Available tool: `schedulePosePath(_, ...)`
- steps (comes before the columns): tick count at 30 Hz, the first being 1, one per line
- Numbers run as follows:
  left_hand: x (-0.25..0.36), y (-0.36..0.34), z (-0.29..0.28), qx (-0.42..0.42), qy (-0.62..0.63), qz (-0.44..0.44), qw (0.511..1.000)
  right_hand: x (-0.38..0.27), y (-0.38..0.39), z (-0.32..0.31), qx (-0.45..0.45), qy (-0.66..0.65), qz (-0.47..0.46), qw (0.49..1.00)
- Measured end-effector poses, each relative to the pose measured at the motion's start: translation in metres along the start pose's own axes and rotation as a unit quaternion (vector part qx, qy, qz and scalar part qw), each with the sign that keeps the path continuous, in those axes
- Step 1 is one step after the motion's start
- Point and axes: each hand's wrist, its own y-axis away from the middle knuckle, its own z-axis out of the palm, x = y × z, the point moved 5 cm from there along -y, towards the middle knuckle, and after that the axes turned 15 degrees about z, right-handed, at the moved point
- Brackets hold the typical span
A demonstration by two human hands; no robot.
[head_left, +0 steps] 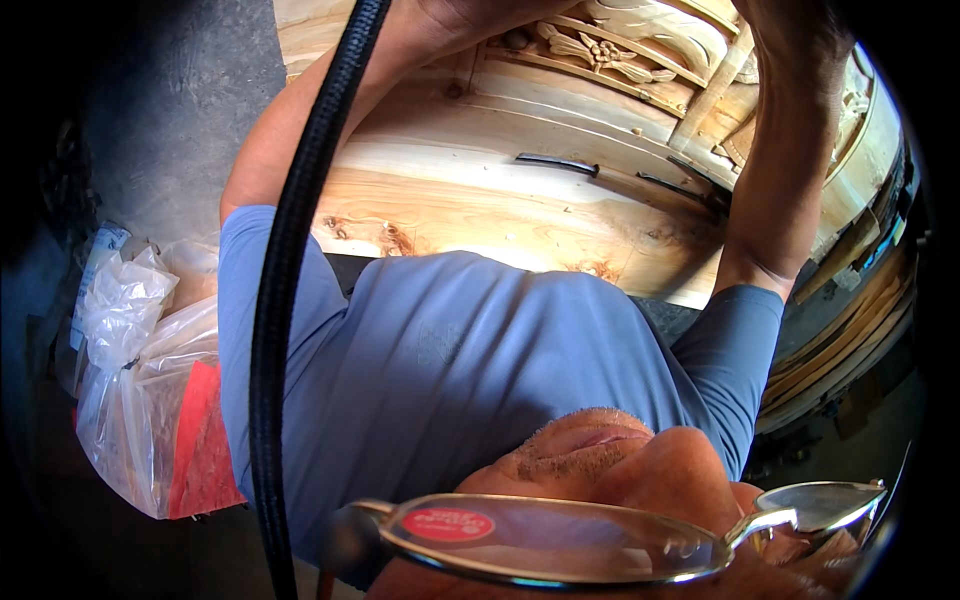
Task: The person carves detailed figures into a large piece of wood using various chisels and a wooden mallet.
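Observation:
At the top edge, part of my left hand (485,12) shows beside a carved wooden panel (605,52); its fingers are out of the picture. My right hand (798,25) reaches up at the panel's right side, only its dim wrist end visible, fingers cut off. Whether either hand holds something cannot be seen. Raised leaf and flower shapes cover the pale panel between my arms. Nearer to me, a thin dark chisel-like tool (556,162) lies on the light wooden surface (480,212). Another slim dark tool (672,188) rests to its right, close to my right forearm.
A black braided cord (300,210) hangs across the view at left. Clear plastic bags (130,330) with a red item (205,450) sit left of my body. Grey floor (190,130) lies beyond them. Curved wooden strips (850,330) are stacked at right.

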Motion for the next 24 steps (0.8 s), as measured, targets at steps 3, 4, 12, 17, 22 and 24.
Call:
schedulePosePath(3,0.004,-0.004,-0.003,-0.026,-0.018,-0.008,0.999,-0.001,0.000,0.001,-0.003,-0.003,-0.001,1.000)
schedulePosePath(4,0.004,-0.004,-0.002,-0.026,-0.015,-0.012,0.999,-0.001,-0.001,0.002,-0.002,-0.005,-0.002,1.000)
schedulePosePath(12,0.001,-0.003,0.002,-0.030,-0.035,-0.001,0.999,-0.004,0.000,0.011,-0.005,-0.012,0.000,1.000)
schedulePosePath(17,0.002,-0.003,0.002,-0.022,-0.021,-0.013,0.999,-0.004,-0.001,0.015,-0.010,-0.019,-0.003,1.000)
schedulePosePath(22,0.005,-0.006,0.005,-0.023,-0.059,-0.008,0.998,-0.006,-0.004,0.020,-0.015,-0.027,-0.008,0.999)
schedulePosePath(24,0.006,-0.006,0.006,-0.035,-0.067,-0.025,0.997,-0.006,-0.004,0.019,-0.015,-0.029,-0.009,0.999)
